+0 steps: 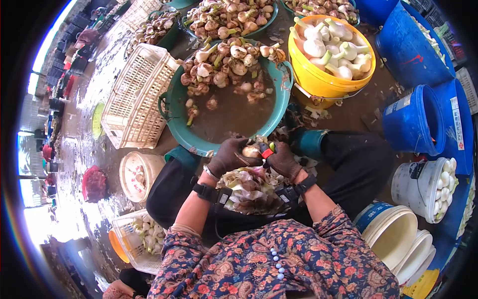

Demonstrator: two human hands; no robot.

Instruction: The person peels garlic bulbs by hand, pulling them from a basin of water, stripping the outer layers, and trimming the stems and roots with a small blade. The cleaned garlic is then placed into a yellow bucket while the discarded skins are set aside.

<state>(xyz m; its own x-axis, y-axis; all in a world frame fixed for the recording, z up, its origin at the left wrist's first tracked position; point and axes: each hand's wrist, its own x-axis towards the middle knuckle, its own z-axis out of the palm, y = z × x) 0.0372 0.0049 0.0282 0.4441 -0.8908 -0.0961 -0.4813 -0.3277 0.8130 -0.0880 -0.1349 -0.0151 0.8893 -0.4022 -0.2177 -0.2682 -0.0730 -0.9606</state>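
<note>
My left hand point(231, 157), in a dark glove, is closed around a garlic bulb point(252, 151) above my lap. Close against it, my gloved right hand point(284, 160) grips a small tool with a red and black handle point(267, 151); its working end is hidden. Peeled garlic skins point(251, 187) lie heaped between my legs below both hands. Just beyond my hands stands a green tub point(181, 122) with unpeeled garlic bulbs point(219, 67) piled on its far side and brownish water or dirt at the bottom.
A yellow bucket point(318, 82) of peeled garlic stands ahead right. White crates point(137, 94) are at left beside a whitish bucket point(134, 174). Blue buckets point(406, 117) and a white bucket point(416, 187) of garlic line the right. Another person's hand point(119, 290) shows at lower left.
</note>
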